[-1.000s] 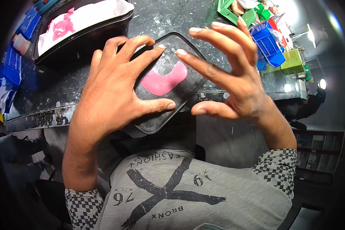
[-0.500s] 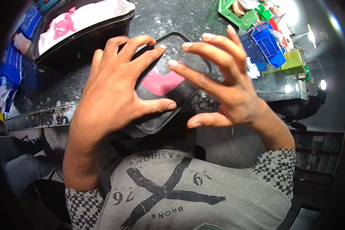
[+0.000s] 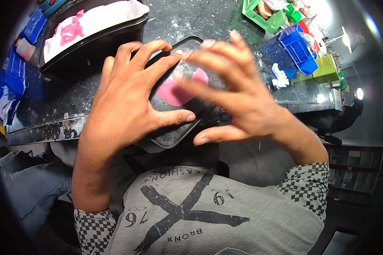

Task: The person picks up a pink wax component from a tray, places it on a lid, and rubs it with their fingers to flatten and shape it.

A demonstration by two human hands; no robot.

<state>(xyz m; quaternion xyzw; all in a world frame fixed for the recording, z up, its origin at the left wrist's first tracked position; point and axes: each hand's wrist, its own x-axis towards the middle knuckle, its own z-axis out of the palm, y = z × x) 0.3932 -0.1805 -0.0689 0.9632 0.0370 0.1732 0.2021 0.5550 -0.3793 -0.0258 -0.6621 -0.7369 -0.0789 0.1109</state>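
Note:
A black slab with rounded corners (image 3: 171, 135) lies at the table's front edge, its near end sticking out past it. On it is a flat, smooth pink piece (image 3: 175, 94) of soft-looking material with a dip in its far side. My left hand (image 3: 121, 95) spans the slab, thumb near its right edge and fingers over its far left part, gripping it. Above the slab's right side, my right hand (image 3: 242, 95) has its fingers apart and holds nothing visible. Its blurred index fingertip passes in front of the pink piece; contact cannot be told.
Far left stands a black tray (image 3: 93, 39) with white lining and pink scraps (image 3: 71, 30). Blue bins (image 3: 13, 72) line the left edge. At the right are a green bin (image 3: 266, 19), a blue bin (image 3: 300, 53), a green box (image 3: 326, 68) and a crumpled white item (image 3: 280, 77).
My right hand has shifted left, with its fingertips now nearer my left index finger and over the pink piece. My left hand and the slab stay where they were.

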